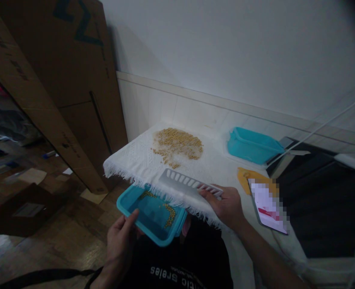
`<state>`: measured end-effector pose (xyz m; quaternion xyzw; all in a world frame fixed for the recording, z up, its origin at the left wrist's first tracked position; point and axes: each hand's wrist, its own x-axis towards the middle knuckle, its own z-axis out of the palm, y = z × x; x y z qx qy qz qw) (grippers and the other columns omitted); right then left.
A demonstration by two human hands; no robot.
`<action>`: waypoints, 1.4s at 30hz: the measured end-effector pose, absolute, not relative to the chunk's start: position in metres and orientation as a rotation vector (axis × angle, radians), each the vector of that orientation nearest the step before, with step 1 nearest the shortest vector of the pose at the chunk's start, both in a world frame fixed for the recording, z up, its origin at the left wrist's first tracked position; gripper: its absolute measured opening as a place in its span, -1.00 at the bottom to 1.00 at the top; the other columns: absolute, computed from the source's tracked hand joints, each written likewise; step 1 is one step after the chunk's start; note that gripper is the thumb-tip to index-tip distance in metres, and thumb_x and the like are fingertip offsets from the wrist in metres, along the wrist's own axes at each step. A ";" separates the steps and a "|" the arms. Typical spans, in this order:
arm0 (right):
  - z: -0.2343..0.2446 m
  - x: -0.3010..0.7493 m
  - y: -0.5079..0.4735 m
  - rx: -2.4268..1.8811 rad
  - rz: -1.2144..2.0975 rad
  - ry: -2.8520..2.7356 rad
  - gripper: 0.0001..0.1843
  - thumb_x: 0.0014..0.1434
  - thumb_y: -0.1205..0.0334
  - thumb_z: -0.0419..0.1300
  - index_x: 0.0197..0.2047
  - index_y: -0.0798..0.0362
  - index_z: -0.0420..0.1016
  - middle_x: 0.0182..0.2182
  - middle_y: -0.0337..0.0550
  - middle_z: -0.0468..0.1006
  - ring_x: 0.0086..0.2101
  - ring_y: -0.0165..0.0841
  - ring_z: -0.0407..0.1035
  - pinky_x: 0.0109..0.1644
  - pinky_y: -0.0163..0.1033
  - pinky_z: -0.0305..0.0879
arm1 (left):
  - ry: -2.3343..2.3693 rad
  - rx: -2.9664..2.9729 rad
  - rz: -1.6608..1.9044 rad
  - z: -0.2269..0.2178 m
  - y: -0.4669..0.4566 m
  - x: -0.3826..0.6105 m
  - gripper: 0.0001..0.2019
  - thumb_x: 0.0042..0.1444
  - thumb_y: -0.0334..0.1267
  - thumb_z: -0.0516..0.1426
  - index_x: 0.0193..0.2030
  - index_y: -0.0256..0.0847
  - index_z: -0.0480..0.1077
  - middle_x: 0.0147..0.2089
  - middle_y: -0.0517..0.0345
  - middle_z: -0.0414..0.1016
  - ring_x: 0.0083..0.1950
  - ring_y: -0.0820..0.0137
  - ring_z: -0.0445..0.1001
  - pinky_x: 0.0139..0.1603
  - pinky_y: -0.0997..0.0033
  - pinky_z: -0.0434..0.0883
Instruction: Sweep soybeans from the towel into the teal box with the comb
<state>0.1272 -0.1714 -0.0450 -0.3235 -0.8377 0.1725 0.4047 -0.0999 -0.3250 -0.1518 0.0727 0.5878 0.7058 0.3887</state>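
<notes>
My left hand (121, 237) grips the near-left rim of a blue plastic container (125, 199), with the thumb over the edge. The container is held just below the front edge of the table, partly under the cloth fringe, and some yellow beans (170, 216) lie along its inside. In my right hand (227, 204) is a pale grey slotted plastic piece (180, 180), held by its right end and lying along the table's front edge. Beyond it, a heap of yellow beans (177, 138), apparently soybeans, is spread on the white cloth (135, 154).
A second blue container (252, 146) stands at the back right of the table. A phone or tablet (268, 208) lies near an orange-yellow item (243, 178). A large cardboard box (84, 80) stands to the left, and a white cable (325, 120) crosses the right side.
</notes>
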 end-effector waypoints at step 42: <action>-0.054 0.136 -0.155 -0.985 0.267 -2.035 -0.48 0.30 -0.08 0.16 -0.54 0.08 0.60 -0.69 -0.23 0.47 -0.67 -0.41 0.32 -0.58 -0.35 0.20 | 1.483 0.222 1.784 -0.151 -0.325 -0.100 -0.61 -0.14 0.04 0.41 -0.56 -0.21 0.42 -0.67 0.26 0.36 -0.66 0.49 0.25 -0.62 0.48 0.24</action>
